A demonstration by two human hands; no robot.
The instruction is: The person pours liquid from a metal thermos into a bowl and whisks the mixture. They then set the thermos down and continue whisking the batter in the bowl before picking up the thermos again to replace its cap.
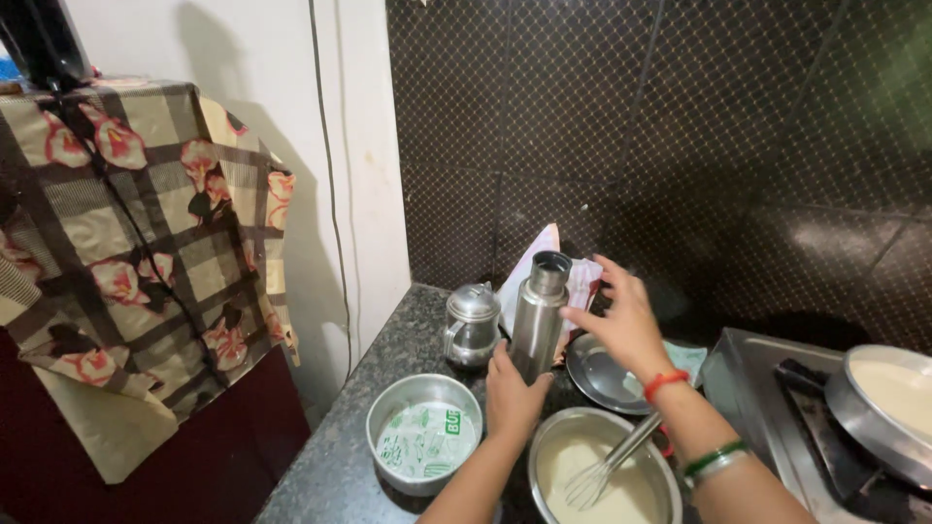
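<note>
A tall steel flask (pixel 537 315) stands upright on the dark granite counter (pixel 374 408). My left hand (pixel 512 388) is wrapped around its lower part. My right hand (pixel 623 320) is next to the flask's neck with fingers spread, touching or almost touching it. The flask's top looks open, with no cap in view. Below my hands sits a steel bowl of pale batter (pixel 602 471) with a wire whisk (pixel 607 466) leaning in it.
A small lidded steel pot (pixel 473 325) stands left of the flask. A steel bowl holding a plastic pouch (pixel 424 432) sits at the front left. A steel lid (pixel 607 374) lies behind the batter. A pan of batter (pixel 888 403) rests on the stove (pixel 767 388). A cloth-covered appliance (pixel 136 262) stands at left.
</note>
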